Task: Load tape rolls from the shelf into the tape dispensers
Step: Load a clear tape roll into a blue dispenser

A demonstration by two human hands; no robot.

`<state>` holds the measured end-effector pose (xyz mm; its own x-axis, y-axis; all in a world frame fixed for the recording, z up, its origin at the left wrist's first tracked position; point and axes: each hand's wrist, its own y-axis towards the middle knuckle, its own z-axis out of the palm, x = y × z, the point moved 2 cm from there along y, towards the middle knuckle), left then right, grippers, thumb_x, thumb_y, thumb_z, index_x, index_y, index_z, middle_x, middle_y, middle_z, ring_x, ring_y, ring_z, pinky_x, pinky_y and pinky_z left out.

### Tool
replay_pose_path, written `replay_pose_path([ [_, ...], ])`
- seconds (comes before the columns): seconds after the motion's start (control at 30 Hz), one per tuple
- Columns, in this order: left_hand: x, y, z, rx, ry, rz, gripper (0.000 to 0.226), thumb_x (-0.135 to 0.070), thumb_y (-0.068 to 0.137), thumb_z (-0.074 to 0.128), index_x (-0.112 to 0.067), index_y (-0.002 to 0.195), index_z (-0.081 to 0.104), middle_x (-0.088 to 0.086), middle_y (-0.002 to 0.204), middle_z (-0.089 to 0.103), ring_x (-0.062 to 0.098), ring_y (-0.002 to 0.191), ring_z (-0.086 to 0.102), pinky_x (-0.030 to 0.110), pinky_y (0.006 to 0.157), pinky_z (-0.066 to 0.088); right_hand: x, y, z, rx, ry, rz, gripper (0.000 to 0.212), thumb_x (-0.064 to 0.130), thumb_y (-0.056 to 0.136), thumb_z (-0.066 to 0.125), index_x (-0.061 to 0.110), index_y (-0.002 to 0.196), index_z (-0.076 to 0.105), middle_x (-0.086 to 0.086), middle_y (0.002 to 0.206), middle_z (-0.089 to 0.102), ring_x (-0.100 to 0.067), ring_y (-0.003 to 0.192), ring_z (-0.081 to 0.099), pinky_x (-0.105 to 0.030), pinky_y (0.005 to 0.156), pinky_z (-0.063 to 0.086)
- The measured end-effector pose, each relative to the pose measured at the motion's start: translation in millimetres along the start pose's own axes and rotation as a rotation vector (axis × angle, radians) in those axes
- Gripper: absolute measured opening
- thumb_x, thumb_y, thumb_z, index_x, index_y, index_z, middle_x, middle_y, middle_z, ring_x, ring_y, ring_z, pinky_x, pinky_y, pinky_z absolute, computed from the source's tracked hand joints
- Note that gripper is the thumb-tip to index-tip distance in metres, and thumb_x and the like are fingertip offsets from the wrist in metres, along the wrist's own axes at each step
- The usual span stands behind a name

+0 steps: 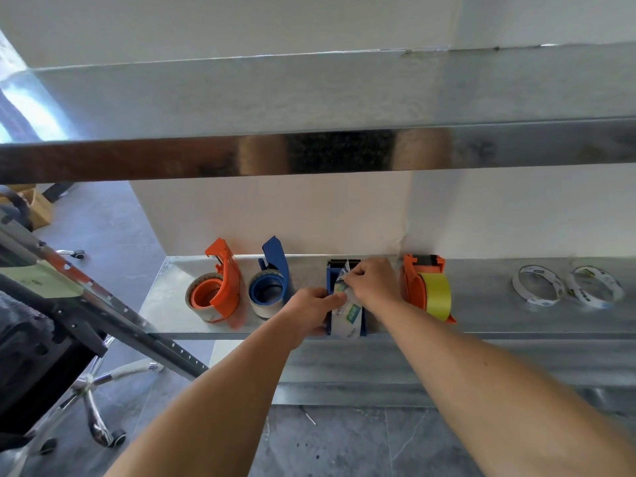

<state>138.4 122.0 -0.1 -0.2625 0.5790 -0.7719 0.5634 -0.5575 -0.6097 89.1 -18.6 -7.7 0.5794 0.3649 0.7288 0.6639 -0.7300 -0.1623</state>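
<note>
On the metal shelf [481, 304], the left hand [309, 309] gripped the printed tape roll [347, 316] seated in the blue dispenser [331, 280]. The right hand [373, 282] pinched the tape's free end near the cutter. Two spare rolls [538, 287] lay well apart to the right.

Both arms reach forward, hands close together.
Left hand [311, 309] lies knuckles up, fingers curled in a grip; right hand [370, 282], just beside it, pinches with its fingertips.
</note>
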Motion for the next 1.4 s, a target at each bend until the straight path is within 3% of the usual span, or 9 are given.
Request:
replay_pose_path([
  [0.07, -1.7, -0.6, 0.1, 0.042, -0.064, -0.024, 0.030, -0.032, 0.097, 0.062, -0.007, 0.114, 0.063, 0.011, 0.109, 0.073, 0.023, 0.098, 0.071, 0.036, 0.081, 0.058, -2.1, 0.5, 1.9, 0.003, 0.009, 0.035, 0.015, 0.023, 0.086, 0.070, 0.009, 0.082, 0.075, -0.007, 0.100, 0.064, -0.013, 0.079, 0.060, -0.014, 0.050, 0.029],
  [0.2, -0.4, 1.7, -3.1, 0.073, -0.078, -0.031, 0.032, -0.027, 0.096, 0.064, -0.004, 0.117, 0.061, 0.015, 0.113, 0.071, 0.027, 0.106, 0.068, 0.044, 0.097, 0.053, -2.0, 2.2, -0.6, 0.021, 0.048, 0.081, 0.017, 0.014, 0.086, 0.067, 0.007, 0.070, 0.067, -0.009, 0.086, 0.066, -0.012, 0.069, 0.057, -0.017, 0.048, 0.033],
  [0.3, 0.1, 2.7, -4.6, 0.092, -0.085, -0.040, 0.031, -0.025, 0.095, 0.065, -0.006, 0.119, 0.061, 0.013, 0.115, 0.069, 0.028, 0.108, 0.066, 0.044, 0.100, 0.051, -2.0, 3.8, -2.0, 0.026, 0.070, 0.126, 0.015, 0.012, 0.087, 0.065, 0.002, 0.078, 0.070, -0.011, 0.085, 0.068, -0.014, 0.071, 0.060, -0.021, 0.052, 0.043],
  [0.6, -3.3, -1.7, -6.6, 0.153, -0.147, -0.062, 0.026, -0.019, 0.097, 0.063, -0.012, 0.121, 0.060, 0.005, 0.109, 0.071, 0.018, 0.095, 0.069, 0.028, 0.071, 0.053, -9.4, 6.4, -10.8, 0.036, 0.120, 0.187, 0.008, 0.012, 0.088, 0.068, 0.005, 0.090, 0.073, -0.008, 0.091, 0.068, -0.011, 0.071, 0.055, -0.020, 0.051, 0.037],
  [0.97, -3.8, -5.9, -6.4, 0.155, -0.134, -0.006, 0.017, -0.016, 0.098, 0.060, -0.010, 0.114, 0.062, 0.007, 0.108, 0.071, 0.018, 0.096, 0.069, 0.032, 0.083, 0.056, -4.3, 6.1, -14.3, -0.032, 0.068, 0.109, 0.013, 0.015, 0.086, 0.071, 0.007, 0.096, 0.075, -0.008, 0.100, 0.069, -0.015, 0.082, 0.056, -0.025, 0.072, 0.042],
  [1.13, -5.2, -6.3, -8.2, 0.148, -0.115, 0.017, 0.016, -0.015, 0.098, 0.060, -0.011, 0.114, 0.062, 0.011, 0.119, 0.068, 0.024, 0.109, 0.066, 0.043, 0.100, 0.052, -3.0, 4.2, -15.9, -0.063, 0.148, 0.171, 0.014, 0.014, 0.089, 0.067, 0.007, 0.099, 0.075, -0.006, 0.095, 0.068, -0.012, 0.076, 0.053, -0.020, 0.053, 0.036],
  [1.23, -1.7, -6.8, -9.1, 0.144, -0.141, 0.037, 0.008, -0.013, 0.099, 0.058, -0.015, 0.104, 0.063, 0.011, 0.117, 0.067, 0.023, 0.107, 0.065, 0.042, 0.101, 0.052, -0.5, 2.3, -17.2, -0.073, 0.169, 0.130, 0.008, 0.012, 0.089, 0.067, 0.010, 0.086, 0.074, -0.002, 0.086, 0.065, -0.012, 0.074, 0.056, -0.018, 0.051, 0.035],
  [1.3, 0.7, -5.8, -11.0, 0.136, -0.135, 0.045, 0.008, -0.012, 0.099, 0.057, -0.014, 0.105, 0.063, 0.013, 0.118, 0.066, 0.024, 0.108, 0.065, 0.042, 0.101, 0.052, 0.5, 0.7, -20.6, -0.054, 0.143, 0.034, 0.012, 0.012, 0.088, 0.067, 0.011, 0.078, 0.072, -0.001, 0.087, 0.064, -0.015, 0.083, 0.060, -0.016, 0.055, 0.036],
  [1.4, 1.2, -4.9, -12.9, 0.146, -0.148, 0.051, 0.010, -0.011, 0.099, 0.057, -0.011, 0.108, 0.062, 0.016, 0.121, 0.065, 0.026, 0.110, 0.065, 0.044, 0.101, 0.052, -0.8, -2.1, -27.2, -0.024, 0.030, -0.072, 0.013, 0.017, 0.090, 0.065, 0.008, 0.086, 0.073, -0.001, 0.107, 0.055, -0.009, 0.092, 0.049, -0.019, 0.072, 0.036],
])
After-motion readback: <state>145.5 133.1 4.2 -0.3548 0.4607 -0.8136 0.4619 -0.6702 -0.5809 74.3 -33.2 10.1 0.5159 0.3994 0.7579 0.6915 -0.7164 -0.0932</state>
